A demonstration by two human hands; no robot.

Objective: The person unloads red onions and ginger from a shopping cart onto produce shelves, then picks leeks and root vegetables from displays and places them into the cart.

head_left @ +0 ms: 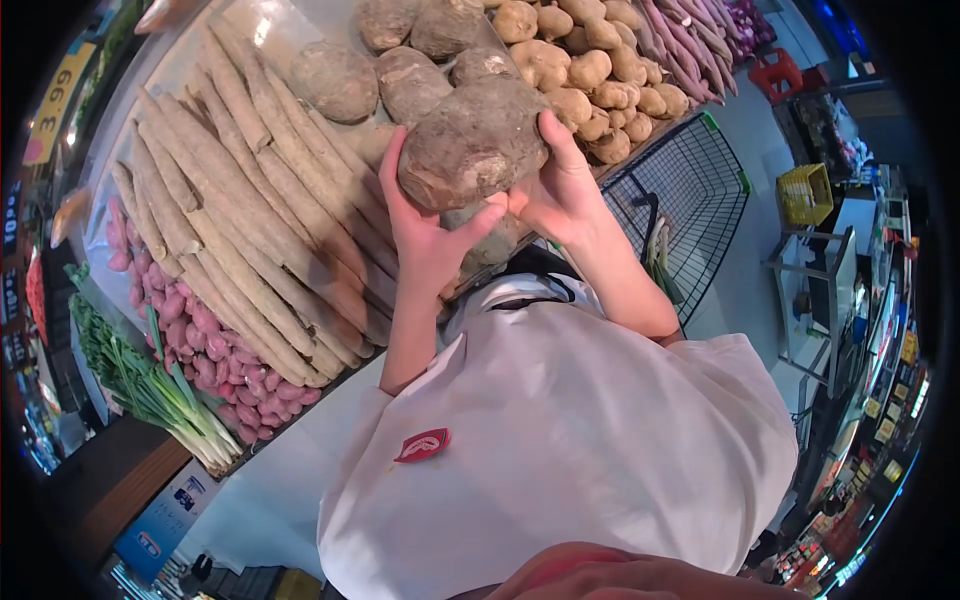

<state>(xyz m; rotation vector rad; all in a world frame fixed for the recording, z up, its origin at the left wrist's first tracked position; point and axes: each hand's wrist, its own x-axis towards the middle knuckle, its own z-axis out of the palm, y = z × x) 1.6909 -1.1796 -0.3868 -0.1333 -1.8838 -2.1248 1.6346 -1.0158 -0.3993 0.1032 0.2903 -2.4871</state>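
Observation:
A big brown taro (470, 145) is held up between both hands above the produce stand. My left hand (425, 225) grips its left side, thumb stretched along the underside. My right hand (560, 195) wraps the right end, thumb on the side and the other fingers partly hidden beneath. More large taros (410, 85) lie just behind it. Another taro (485, 235) shows below my hands, partly covered by them.
Long pale yams (250, 220) fill the left of the stand, beside small pink-red shallots (200, 345) and leeks (150, 380). Potatoes (590, 70) and sweet potatoes (685, 40) lie to the right. A wire shopping cart (690, 190) stands close by my right arm.

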